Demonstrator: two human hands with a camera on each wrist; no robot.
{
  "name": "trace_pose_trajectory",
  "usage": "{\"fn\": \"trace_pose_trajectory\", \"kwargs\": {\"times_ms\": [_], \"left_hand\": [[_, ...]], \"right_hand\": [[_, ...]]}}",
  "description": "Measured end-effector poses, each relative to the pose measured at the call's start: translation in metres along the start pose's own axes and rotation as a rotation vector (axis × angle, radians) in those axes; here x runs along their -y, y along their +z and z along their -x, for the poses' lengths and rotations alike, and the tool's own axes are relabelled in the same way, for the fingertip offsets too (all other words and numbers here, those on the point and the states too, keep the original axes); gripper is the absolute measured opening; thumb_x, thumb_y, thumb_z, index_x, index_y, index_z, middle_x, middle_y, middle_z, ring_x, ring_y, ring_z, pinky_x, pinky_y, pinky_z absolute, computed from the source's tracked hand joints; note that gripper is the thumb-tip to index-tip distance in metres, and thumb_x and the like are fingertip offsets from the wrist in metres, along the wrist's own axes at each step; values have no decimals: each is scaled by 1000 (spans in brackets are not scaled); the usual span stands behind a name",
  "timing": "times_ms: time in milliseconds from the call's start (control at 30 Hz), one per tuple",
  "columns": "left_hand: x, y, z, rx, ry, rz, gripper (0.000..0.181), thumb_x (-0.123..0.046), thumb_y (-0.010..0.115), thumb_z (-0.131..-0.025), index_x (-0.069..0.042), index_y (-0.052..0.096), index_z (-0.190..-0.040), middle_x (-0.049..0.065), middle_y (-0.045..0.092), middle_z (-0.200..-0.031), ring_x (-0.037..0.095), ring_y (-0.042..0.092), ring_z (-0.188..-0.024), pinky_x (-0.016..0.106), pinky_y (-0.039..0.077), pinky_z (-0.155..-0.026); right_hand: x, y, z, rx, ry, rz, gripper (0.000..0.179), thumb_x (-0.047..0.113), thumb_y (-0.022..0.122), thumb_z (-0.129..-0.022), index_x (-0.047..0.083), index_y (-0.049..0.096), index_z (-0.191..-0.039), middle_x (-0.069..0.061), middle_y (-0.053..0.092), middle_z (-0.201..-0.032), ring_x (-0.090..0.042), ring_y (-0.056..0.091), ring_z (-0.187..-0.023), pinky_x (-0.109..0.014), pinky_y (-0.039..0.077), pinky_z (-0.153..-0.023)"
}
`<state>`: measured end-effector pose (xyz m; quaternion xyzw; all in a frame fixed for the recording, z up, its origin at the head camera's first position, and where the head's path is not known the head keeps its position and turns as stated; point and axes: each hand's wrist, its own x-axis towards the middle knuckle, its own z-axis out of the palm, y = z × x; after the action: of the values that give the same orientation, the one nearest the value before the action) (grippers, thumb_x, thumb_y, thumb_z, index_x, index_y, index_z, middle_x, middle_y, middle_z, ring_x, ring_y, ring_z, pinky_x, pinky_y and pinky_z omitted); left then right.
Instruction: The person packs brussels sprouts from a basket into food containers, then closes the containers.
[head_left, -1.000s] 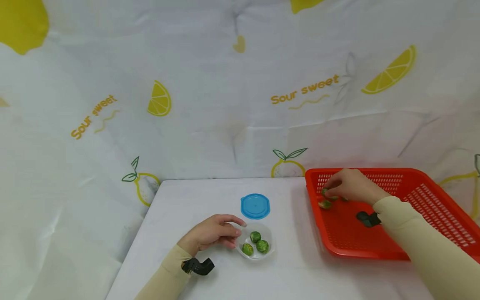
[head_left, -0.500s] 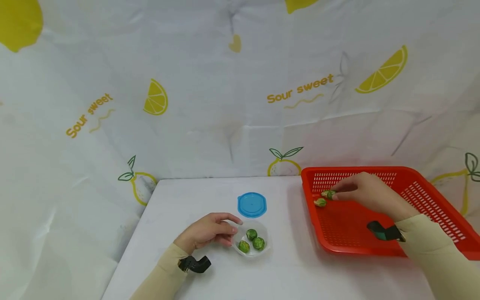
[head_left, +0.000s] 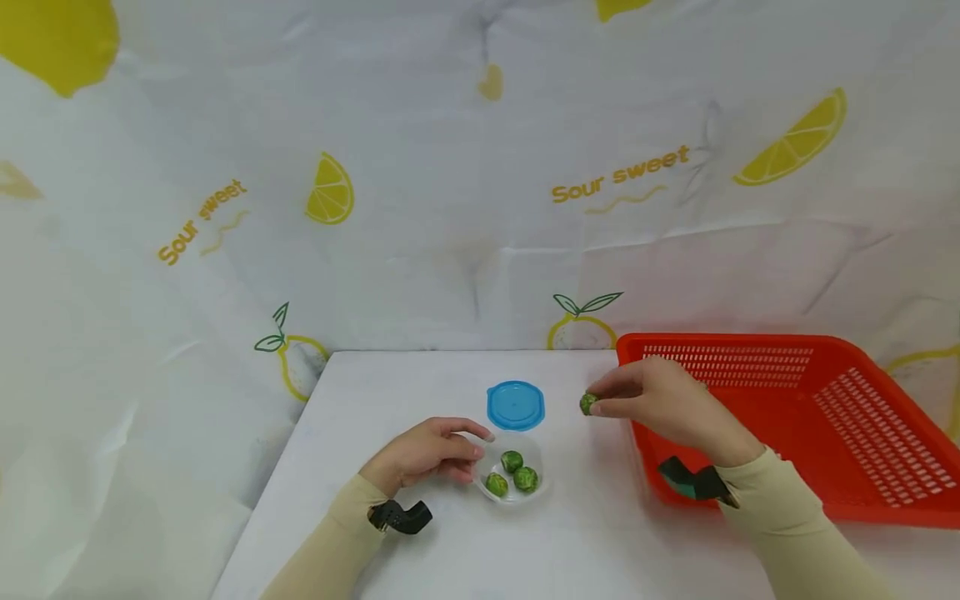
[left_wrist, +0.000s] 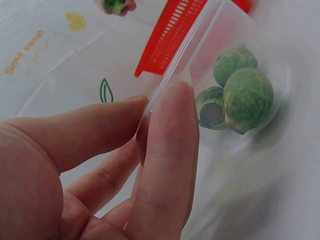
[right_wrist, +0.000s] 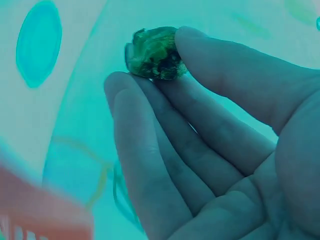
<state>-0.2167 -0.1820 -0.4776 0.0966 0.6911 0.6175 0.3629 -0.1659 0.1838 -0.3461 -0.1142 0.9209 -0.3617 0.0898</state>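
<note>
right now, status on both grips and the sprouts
Left grip pinching clear bowl by rim, three sprouts inside. Right grip pinching one sprout beside red basket. Nothing seen between it and bowl; blue lid beyond.

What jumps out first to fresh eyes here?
Probably the red basket at right in the head view, its boldest color. Next, the right hand pinching a Brussels sprout just left of the basket. Then the left hand gripping a clear bowl of three sprouts, nearer than the blue lid.

From the head, one camera looks forward and down at the left hand (head_left: 426, 454) and right hand (head_left: 671, 407). Each wrist camera looks much closer. All three see the red basket (head_left: 787, 425).
</note>
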Motion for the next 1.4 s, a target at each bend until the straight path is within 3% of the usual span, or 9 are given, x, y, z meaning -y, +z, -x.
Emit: {"fn": "trace_pose_trajectory", "kwargs": {"times_ms": [267, 600, 933, 1400], "left_hand": [[-4, 7, -5, 6, 8, -8, 36, -13, 75, -102, -8, 70, -137, 9, 78, -97, 14, 74, -76, 28, 68, -77], [-6, 10, -7, 10, 5, 8, 35, -13, 75, -102, -8, 70, -136, 9, 78, -95, 14, 74, -75, 28, 68, -77], [-5, 9, -6, 5, 8, 0, 36, -15, 77, -101, -9, 71, -136, 10, 79, -97, 14, 75, -76, 30, 69, -79], [-2, 3, -2, -3, -1, 24, 36, -14, 76, -101, -7, 70, -136, 8, 78, -93, 14, 74, -75, 29, 68, -77]], "right_hand": [[14, 48, -12, 56, -47, -125, 20, 25, 84, -96, 14, 84, -113, 4, 82, -99, -14, 74, -93, -37, 67, -87], [14, 83, -10, 66, -9, -156, 20, 25, 87, -93, 17, 84, -111, 4, 80, -100, -13, 73, -92, -34, 67, -84], [16, 99, -9, 119, -25, -146, 19, 24, 87, -93, 16, 85, -110, 6, 80, -99, -12, 70, -87, -24, 64, -77], [16, 111, -18, 168, -42, -141, 17, 20, 88, -92, 12, 85, -107, 5, 80, -94, -13, 70, -85, -22, 63, -74]]}}
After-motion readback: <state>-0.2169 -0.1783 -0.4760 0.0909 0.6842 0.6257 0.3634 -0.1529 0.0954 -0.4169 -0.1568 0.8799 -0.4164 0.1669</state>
